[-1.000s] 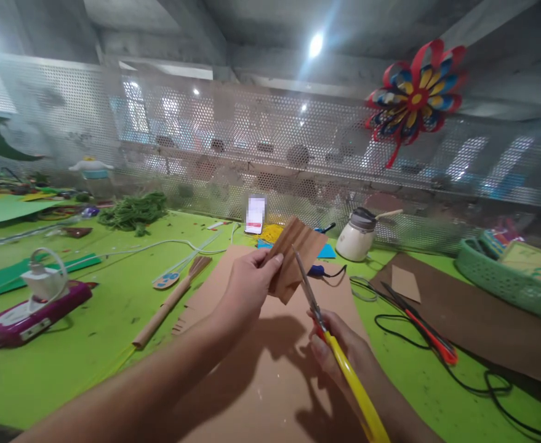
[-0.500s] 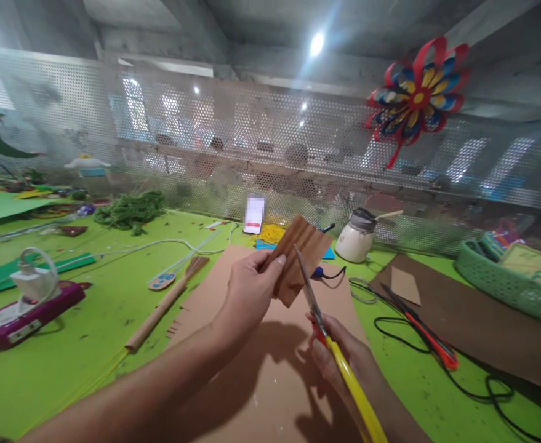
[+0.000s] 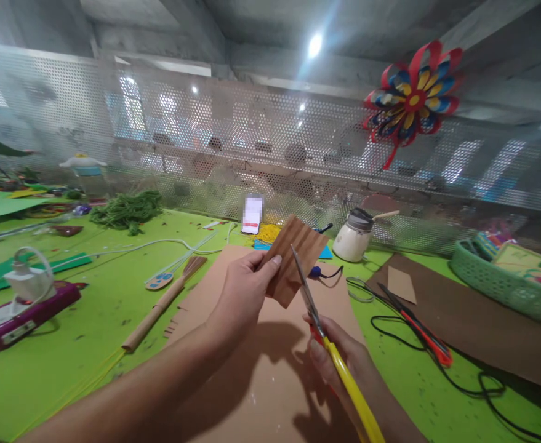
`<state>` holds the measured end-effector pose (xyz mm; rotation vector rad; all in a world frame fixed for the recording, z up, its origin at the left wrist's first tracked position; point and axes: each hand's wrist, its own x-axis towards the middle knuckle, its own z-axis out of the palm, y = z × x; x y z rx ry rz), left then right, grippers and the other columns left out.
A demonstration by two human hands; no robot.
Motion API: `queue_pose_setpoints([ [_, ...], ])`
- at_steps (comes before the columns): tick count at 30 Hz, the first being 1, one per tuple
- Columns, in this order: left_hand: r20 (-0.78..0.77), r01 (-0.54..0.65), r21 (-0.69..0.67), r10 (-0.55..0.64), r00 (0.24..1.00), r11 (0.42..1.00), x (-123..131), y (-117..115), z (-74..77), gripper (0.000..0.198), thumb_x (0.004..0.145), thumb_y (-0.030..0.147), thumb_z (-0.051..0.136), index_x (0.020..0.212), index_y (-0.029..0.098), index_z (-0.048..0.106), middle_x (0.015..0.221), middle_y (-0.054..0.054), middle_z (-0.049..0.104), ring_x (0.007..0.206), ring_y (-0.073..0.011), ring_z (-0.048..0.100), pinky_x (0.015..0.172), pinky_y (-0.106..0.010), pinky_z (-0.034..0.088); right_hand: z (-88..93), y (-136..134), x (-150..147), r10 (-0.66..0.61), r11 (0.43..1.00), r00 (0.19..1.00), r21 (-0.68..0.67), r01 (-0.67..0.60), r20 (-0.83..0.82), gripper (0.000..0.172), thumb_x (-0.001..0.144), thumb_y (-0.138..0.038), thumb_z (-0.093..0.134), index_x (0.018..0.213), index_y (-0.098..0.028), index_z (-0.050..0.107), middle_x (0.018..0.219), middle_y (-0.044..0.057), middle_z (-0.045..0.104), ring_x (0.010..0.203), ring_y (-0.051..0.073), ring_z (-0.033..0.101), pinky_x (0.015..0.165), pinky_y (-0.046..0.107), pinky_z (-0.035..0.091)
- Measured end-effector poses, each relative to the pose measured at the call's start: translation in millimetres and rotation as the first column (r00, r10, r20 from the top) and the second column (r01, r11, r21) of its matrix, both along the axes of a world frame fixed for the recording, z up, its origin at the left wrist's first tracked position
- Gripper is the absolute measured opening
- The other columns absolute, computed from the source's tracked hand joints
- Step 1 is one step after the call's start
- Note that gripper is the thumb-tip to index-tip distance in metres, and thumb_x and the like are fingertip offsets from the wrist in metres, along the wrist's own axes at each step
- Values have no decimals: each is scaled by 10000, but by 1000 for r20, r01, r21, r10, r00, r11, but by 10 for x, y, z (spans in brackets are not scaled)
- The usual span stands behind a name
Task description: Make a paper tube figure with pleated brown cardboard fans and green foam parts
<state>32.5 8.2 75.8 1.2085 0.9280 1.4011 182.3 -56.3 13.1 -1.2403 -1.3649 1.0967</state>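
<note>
Two hands over the table, one on card, one on scissors.

The left hand (image 3: 245,292) pinches the pleated card (image 3: 300,252) by its left edge between thumb and fingers and holds it up in the air, tilted, above the tan sheet (image 3: 261,387) that lies on the green table (image 3: 67,351). The right hand (image 3: 339,357) is closed round the yellow handles of the scissors (image 3: 319,326). Their blades point up and away, with the tip lying against the card's face near its right side; whether the blades are parted is too fine to tell. The hands are near each other, not touching. A white glue pot (image 3: 354,239) stands beyond the card, a rolled paper stick (image 3: 159,311) lies left of the sheet, and a green basket (image 3: 496,286) sits far right.
</note>
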Motion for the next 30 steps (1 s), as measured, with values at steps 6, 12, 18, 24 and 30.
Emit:
queue_pose_setpoints([
  [6,58,36,-8,-35,998,999,-11,52,-62,185,759,259,632,862,127,712,789,-67,681,734,-171,569,648,-265,423,25,-8,4,1,1000,1000,28,-2,30,510,740,-623,623,912,-143,613,623,-32,429,536,97,376,490,211,336],
  [12,114,40,-14,-39,993,999,-12,74,-90,161,735,246,656,828,132,719,781,-70,687,745,-177,577,678,-274,423,13,-1,-4,4,999,999,40,-6,42,485,752,-615,612,868,-144,602,619,-39,415,523,92,347,478,221,304],
  [18,145,66,-28,-61,987,997,-14,105,-131,178,740,258,660,848,137,734,816,-84,705,742,-190,590,777,-331,443,-85,12,-15,-29,996,1000,82,29,7,507,748,-627,606,924,-152,620,610,-40,425,515,98,359,491,231,323],
  [24,170,97,-34,-90,981,995,-17,103,-134,185,744,255,660,867,148,746,843,-84,717,771,-202,611,789,-331,446,-99,2,-11,-59,994,998,92,58,8,441,745,-579,628,872,-158,650,633,-19,458,550,115,373,498,239,329],
  [30,196,101,-57,-88,977,993,-12,96,-122,163,735,225,659,854,165,752,851,-80,727,798,-198,624,789,-311,450,-39,-24,-15,-74,994,997,82,72,24,387,741,-527,658,885,-168,675,621,-18,456,545,117,377,479,231,340],
])
